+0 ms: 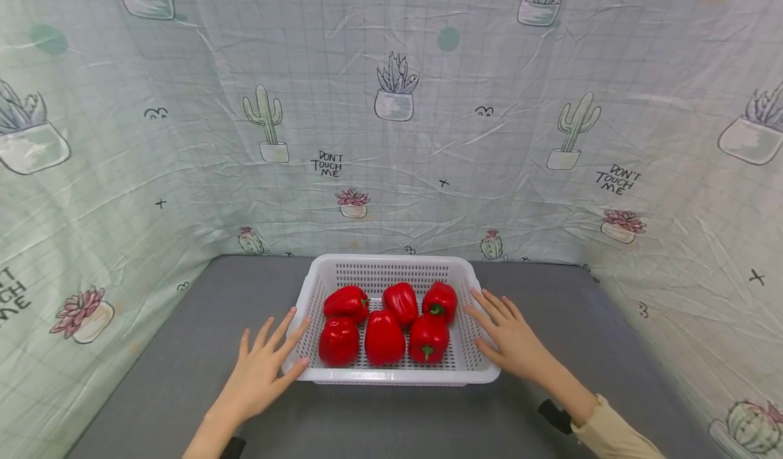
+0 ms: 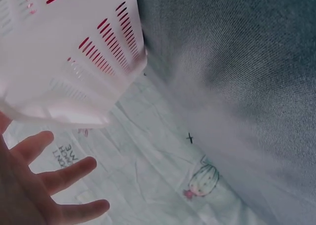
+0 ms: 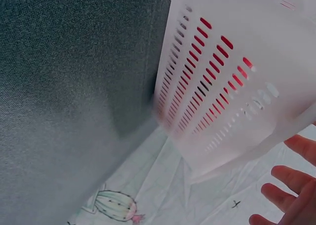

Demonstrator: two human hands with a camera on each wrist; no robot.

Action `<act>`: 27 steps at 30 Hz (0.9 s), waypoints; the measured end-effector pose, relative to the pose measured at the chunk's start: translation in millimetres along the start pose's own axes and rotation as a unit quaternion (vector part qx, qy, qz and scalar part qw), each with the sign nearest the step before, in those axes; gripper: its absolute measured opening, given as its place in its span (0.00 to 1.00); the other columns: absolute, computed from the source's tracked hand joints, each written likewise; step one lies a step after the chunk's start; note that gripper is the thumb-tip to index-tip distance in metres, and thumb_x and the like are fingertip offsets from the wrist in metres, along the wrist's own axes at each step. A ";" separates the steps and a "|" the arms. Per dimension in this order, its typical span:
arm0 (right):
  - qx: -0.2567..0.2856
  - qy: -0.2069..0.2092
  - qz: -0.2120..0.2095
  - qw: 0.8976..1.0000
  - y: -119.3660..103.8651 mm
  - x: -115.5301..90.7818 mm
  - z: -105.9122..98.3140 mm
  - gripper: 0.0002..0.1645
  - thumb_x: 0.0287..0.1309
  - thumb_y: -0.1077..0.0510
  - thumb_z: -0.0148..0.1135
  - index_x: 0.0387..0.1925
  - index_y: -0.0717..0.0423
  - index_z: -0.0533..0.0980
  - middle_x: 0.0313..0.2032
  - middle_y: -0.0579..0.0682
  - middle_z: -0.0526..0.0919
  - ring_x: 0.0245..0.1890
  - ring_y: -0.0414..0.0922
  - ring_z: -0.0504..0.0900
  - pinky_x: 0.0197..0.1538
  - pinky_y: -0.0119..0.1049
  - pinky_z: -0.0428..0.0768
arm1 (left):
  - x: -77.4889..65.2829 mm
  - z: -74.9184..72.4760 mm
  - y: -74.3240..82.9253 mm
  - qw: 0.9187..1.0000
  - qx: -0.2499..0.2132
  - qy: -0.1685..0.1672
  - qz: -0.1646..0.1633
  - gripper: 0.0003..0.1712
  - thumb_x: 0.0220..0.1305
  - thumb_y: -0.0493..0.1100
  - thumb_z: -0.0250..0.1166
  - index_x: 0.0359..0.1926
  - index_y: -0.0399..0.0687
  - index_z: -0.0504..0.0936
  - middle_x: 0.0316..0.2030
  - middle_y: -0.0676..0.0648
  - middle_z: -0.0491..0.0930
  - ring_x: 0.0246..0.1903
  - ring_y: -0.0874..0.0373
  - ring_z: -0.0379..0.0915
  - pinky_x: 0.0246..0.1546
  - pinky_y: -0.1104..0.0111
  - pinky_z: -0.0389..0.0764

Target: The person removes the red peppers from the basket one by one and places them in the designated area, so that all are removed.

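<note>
A white slotted plastic basket [image 1: 400, 377] stands on the grey table with several red bell peppers [image 1: 385, 337] lying inside it. At its left side, my left hand [image 1: 259, 370] has its fingers spread, fingertips right at the rim. My right hand [image 1: 510, 336] is likewise spread by the right rim, its fingertips overlapping the edge in the head view. Both hands hold nothing. In the left wrist view, the basket's side wall [image 2: 64, 76] rises above the spread fingers [image 2: 69, 178]. Red shows through the wall's slots [image 3: 212, 67] in the right wrist view.
The grey tabletop [image 1: 245, 289] extends around the basket on both sides and in front. Behind and at the sides hangs a pale green cloth [image 1: 342, 58] printed with cacti and lettering, its lower edge meeting the table just behind the basket.
</note>
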State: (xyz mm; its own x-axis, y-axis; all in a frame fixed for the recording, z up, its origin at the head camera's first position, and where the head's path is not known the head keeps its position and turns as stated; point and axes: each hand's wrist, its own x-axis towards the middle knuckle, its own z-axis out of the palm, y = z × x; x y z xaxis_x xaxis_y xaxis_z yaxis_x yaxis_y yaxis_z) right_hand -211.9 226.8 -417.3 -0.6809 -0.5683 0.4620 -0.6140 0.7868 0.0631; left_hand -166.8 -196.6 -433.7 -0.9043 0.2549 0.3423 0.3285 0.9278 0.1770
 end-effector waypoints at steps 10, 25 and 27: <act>0.025 -0.054 -0.021 0.998 -6.0 14.1 2.7 0.41 0.41 0.49 0.68 0.60 0.49 0.65 0.64 0.55 0.61 0.63 0.53 0.59 0.59 0.56 0.60 | 10.9 9.0 1.4 1.000 0.016 -0.001 0.013 0.37 0.51 0.62 0.58 0.63 0.64 0.62 0.67 0.44 0.54 0.57 0.39 0.58 0.52 0.35 0.49; 0.037 -0.166 -0.089 0.981 -6.3 37.4 12.7 0.48 0.34 0.45 0.71 0.61 0.45 0.63 0.64 0.50 0.62 0.64 0.50 0.56 0.62 0.56 0.57 | 16.6 16.1 2.9 0.999 0.029 -0.012 -0.012 0.47 0.50 0.64 0.58 0.65 0.43 0.57 0.65 0.42 0.56 0.53 0.42 0.61 0.51 0.37 0.54; 0.028 -0.179 -0.100 0.978 -7.0 41.8 14.4 0.49 0.33 0.45 0.72 0.61 0.44 0.63 0.63 0.49 0.63 0.64 0.49 0.57 0.62 0.57 0.56 | 16.8 16.3 3.1 0.999 0.032 -0.011 -0.011 0.48 0.49 0.64 0.58 0.65 0.42 0.57 0.65 0.42 0.57 0.53 0.42 0.61 0.51 0.37 0.54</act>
State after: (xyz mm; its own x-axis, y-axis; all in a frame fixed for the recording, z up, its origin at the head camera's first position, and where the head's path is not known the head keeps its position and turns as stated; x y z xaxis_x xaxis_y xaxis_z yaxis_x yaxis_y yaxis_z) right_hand -241.8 194.1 -411.2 -0.6345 -0.7658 0.1046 -0.7637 0.6420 0.0676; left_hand -185.4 -185.0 -442.5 -0.9175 0.2393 0.3178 0.2907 0.9486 0.1250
